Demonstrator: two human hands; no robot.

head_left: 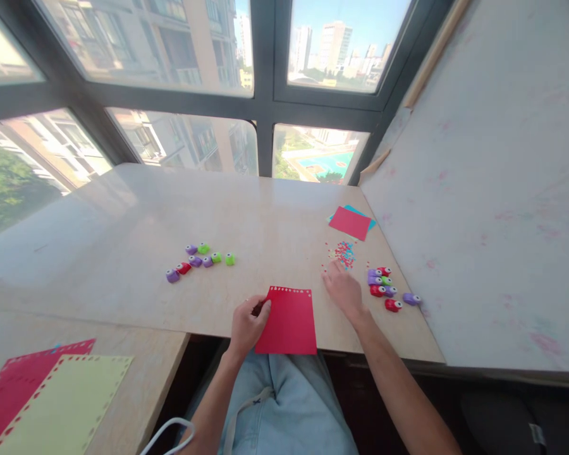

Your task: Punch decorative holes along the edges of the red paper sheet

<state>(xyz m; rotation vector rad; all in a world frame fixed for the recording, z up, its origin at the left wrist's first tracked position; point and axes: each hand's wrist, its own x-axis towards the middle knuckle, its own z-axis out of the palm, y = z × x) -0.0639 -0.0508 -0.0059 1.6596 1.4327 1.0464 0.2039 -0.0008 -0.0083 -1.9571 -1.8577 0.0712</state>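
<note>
My left hand (249, 325) grips the left edge of a red sheet of paper (291, 322), thumb on top. A row of small punched holes runs along the sheet's far edge; its near edge reaches over the table edge above my lap. To the right of the sheet, my right hand (342, 289) is closed, its fingertips drawn together at the near-left side of a pile of tiny red, blue and pale paper cutouts (345, 253). What those fingers hold, if anything, is too small to make out.
Small craft punches in purple, green and red stand in a left group (195, 261) and a right group (382, 281) by the wall. Coloured paper (351, 223) lies far right. Punched red (31, 373) and yellow sheets (71, 398) lie on the left surface. Windows rise behind the table.
</note>
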